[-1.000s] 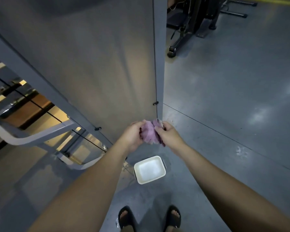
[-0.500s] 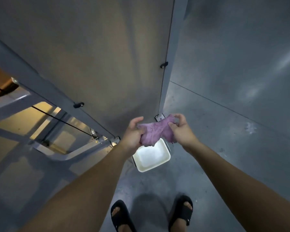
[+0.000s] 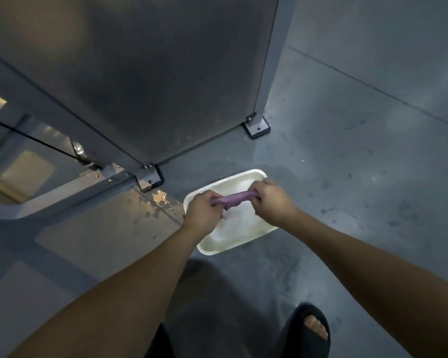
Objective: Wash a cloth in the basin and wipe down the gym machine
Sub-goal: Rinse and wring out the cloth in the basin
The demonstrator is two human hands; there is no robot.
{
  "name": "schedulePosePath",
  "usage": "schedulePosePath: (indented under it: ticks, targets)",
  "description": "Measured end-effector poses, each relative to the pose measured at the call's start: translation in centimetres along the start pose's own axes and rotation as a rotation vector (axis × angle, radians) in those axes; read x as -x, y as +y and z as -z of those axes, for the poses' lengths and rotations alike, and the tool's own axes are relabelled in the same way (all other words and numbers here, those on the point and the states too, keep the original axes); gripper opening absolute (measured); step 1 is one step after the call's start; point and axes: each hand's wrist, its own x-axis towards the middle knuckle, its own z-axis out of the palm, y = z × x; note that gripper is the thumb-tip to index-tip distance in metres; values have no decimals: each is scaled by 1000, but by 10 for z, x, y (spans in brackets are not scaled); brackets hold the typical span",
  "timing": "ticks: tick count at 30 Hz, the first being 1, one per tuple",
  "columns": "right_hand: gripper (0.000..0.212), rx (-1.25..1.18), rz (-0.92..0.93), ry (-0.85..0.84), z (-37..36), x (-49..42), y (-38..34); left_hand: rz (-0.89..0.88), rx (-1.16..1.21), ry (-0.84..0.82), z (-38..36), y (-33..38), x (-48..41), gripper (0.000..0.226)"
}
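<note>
A purple cloth [image 3: 233, 198] is stretched into a tight roll between my two hands, right above a white rectangular basin [image 3: 254, 174] that stands on the grey floor. My left hand [image 3: 203, 211] grips the cloth's left end and my right hand [image 3: 274, 200] grips its right end. Both fists are closed round the cloth, so its ends are hidden. The gym machine's large grey panel [image 3: 153, 73] rises just beyond the basin.
Two bolted foot plates [image 3: 258, 129] of the machine sit on the floor near the basin. A grey frame bar [image 3: 62, 200] and a black cable run at the left. Water drops [image 3: 158, 198] lie on the floor. My sandalled right foot [image 3: 312, 329] is at the bottom.
My hands have dropped from chest height down to the basin. The cloth, loosely bunched before, is now pulled into a tight roll between them. The view has tilted downward.
</note>
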Motion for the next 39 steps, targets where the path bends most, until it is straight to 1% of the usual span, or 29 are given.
schedulePosePath:
  ticks: [2, 4, 6, 8, 9, 11, 12, 13, 16, 18, 19, 20, 21, 22, 23, 25, 27, 28, 30, 33, 35, 37, 39]
  targets:
    - [18, 112, 20, -8, -36, -23, 20, -17, -122, 6, -25, -31, -32, 13]
    - [30, 196, 4, -104, -61, -47, 35, -14, -180, 5, -49, -56, -61, 12]
    - [42, 213, -46, -200, -81, -70, 47, 3, -170, 5, -71, -76, -89, 22]
    - [48, 210, -69, -207, -98, -92, 54, 35, -102, -9, -86, -88, -110, 22]
    - [44, 203, -68, -179, -105, -101, 57, 63, -77, -10, -93, -94, -119, 20]
    - [25, 151, -67, -123, -116, -116, 64, 121, -48, 21, -104, -106, -132, 16]
    - [15, 124, -71, -118, -121, -120, 68, 147, -37, 45, -110, -111, -137, 14]
    - [10, 114, -72, -123, -125, -122, 71, 179, -17, 73, -115, -114, -141, 11]
    - [7, 90, -120, -135, -133, -124, 76, 284, 132, 94, -127, -113, -143, 7]
    - [6, 12, -153, -126, -130, -121, 72, 333, 316, 107, -131, -108, -139, 18]
    - [4, -45, -163, -108, -126, -118, 68, 347, 482, 115, -133, -103, -137, 18]
    - [11, -160, -180, -96, -124, -115, 64, 370, 641, 103, -134, -101, -137, 22]
    - [24, -330, -174, -95, -122, -109, 58, 397, 784, 96, -135, -97, -137, 29]
    - [37, -501, -143, -114, -121, -102, 52, 415, 824, 73, -136, -100, -141, 39]
    - [46, -649, -102, -150, -120, -96, 47, 415, 866, 46, -136, -103, -144, 47]
    - [49, -860, -67, -224, -124, -88, 41, 401, 955, -2, -138, -106, -151, 54]
    - [50, -927, -76, -238, -126, -86, 38, 377, 977, -23, -139, -104, -150, 58]
    - [54, -907, -88, -211, -128, -88, 37, 377, 960, -39, -140, -103, -150, 60]
    - [63, -804, -103, -116, -135, -90, 30, 373, 962, -111, -136, -94, -144, 51]
    - [68, -606, -159, 29, -143, -100, 28, 420, 1034, -145, -128, -84, -135, 46]
    - [62, -429, -221, 97, -142, -113, 33, 407, 1041, -154, -129, -82, -132, 42]
    - [55, -298, -284, 139, -140, -119, 38, 355, 1018, -146, -129, -81, -127, 42]
    - [55, -307, -243, 155, -148, -111, 36, 313, 994, -99, -127, -86, -130, 36]
